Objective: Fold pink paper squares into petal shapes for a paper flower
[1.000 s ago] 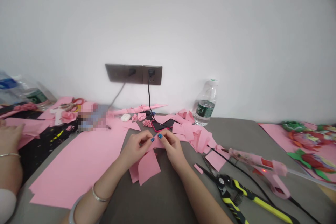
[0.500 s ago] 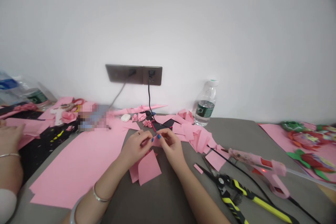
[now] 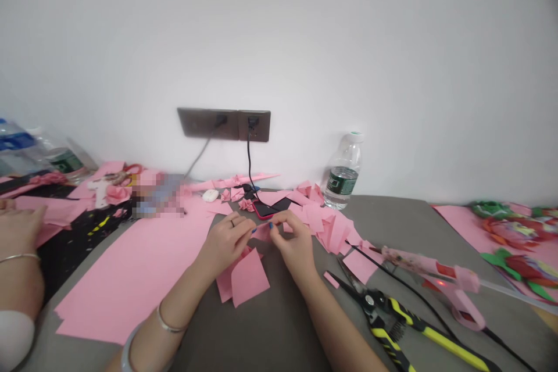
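My left hand (image 3: 226, 242) and my right hand (image 3: 294, 242) meet over the grey table (image 3: 279, 331), both pinching a small pink paper piece (image 3: 263, 232) between thumbs and fingertips. The nails are painted blue, and a ring shows on the left hand. Just below the hands lie folded pink paper squares (image 3: 244, 276). A large pink sheet (image 3: 139, 270) spreads to the left of my left forearm, which wears two bracelets.
A pink glue gun (image 3: 449, 288) and yellow-handled cutters (image 3: 392, 325) lie at right. A water bottle (image 3: 344, 171), a phone (image 3: 272, 207) on a cable and pink scraps (image 3: 325, 224) sit behind. Another person's hand (image 3: 20, 229) rests far left. Paper flowers (image 3: 514, 238) lie far right.
Both hands have shifted slightly right and rolled the small pink piece between the fingers; the fingers are now closer together around it.
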Tool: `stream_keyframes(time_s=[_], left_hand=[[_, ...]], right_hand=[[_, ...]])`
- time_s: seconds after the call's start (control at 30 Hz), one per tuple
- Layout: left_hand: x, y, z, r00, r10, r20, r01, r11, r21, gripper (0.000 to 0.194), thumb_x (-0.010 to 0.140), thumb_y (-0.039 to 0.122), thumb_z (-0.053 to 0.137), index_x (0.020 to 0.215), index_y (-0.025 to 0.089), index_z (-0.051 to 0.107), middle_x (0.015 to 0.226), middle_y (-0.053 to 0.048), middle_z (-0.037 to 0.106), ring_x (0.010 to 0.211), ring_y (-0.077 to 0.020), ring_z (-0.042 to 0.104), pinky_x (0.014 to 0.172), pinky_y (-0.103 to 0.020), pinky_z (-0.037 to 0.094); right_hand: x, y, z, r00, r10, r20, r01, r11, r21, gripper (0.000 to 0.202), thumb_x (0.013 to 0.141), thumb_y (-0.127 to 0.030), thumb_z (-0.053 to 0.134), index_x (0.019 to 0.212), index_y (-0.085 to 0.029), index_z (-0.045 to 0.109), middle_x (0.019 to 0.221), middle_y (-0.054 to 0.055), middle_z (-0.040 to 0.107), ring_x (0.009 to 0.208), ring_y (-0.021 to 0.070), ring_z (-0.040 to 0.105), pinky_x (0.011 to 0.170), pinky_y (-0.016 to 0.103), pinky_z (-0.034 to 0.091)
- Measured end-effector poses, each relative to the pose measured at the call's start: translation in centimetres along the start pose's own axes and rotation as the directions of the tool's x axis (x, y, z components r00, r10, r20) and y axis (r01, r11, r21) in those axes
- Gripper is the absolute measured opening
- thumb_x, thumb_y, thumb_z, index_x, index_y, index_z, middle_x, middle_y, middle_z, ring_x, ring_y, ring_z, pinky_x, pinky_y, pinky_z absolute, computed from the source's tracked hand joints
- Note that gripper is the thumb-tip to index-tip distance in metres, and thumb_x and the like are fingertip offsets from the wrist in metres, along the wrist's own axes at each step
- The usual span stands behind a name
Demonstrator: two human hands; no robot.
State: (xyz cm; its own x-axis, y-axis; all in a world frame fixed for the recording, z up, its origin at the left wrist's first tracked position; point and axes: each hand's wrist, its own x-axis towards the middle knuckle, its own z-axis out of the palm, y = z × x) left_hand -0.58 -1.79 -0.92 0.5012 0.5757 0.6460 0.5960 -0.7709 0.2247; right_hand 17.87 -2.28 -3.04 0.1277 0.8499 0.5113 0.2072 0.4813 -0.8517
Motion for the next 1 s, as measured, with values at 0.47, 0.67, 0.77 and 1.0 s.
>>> stream_keyframes(time_s=[0.47,0.67,0.77,1.0], left_hand=[[0.5,0.8,-0.1,0.997,-0.064,-0.036,0.06,0.991,-0.119,0.017,0.089,0.007,0.05,0.087,0.019,0.061,0.084,-0.004,0.064,0.078,-0.0163,0.054,0.071,-0.028,0.045],[0.4,0.9,0.2,0.988,-0.152,-0.038,0.14,0.964,-0.226,0.017,0.081,0.004,0.047,0.076,0.018,0.055,0.075,-0.001,0.055,0.07,-0.0146,0.051,0.064,-0.026,0.042],[0.2,0.2,0.1,0.974,-0.224,-0.028,0.206,0.933,-0.294,0.017,0.076,0.003,0.045,0.07,0.019,0.048,0.07,0.002,0.047,0.061,-0.0122,0.044,0.056,-0.024,0.035],[-0.3,-2.5,-1.0,0.861,-0.484,-0.158,0.407,0.84,-0.359,0.014,0.081,0.012,0.048,0.069,0.02,0.047,0.07,0.001,0.05,0.066,-0.014,0.05,0.058,-0.023,0.039]], right_hand=[[-1.0,-0.8,1.2,0.985,-0.151,0.079,0.143,0.985,0.099,0.014,0.088,-0.013,0.053,0.079,-0.021,0.06,0.078,0.003,0.061,0.076,0.0187,0.057,0.072,0.033,0.043],[-0.8,-0.5,1.1,0.982,-0.15,0.115,0.133,0.981,0.14,0.014,0.09,-0.015,0.054,0.08,-0.021,0.061,0.08,0.003,0.062,0.079,0.0184,0.058,0.073,0.032,0.044],[-0.6,-0.3,0.7,0.989,-0.127,0.07,0.116,0.983,0.141,0.013,0.09,-0.017,0.054,0.08,-0.021,0.061,0.08,0.003,0.061,0.079,0.0184,0.057,0.073,0.031,0.043],[0.4,1.3,-0.5,0.974,0.043,-0.223,0.002,0.98,0.198,0.012,0.088,-0.029,0.06,0.08,-0.02,0.06,0.076,0.002,0.058,0.072,0.0173,0.053,0.066,0.029,0.042]])
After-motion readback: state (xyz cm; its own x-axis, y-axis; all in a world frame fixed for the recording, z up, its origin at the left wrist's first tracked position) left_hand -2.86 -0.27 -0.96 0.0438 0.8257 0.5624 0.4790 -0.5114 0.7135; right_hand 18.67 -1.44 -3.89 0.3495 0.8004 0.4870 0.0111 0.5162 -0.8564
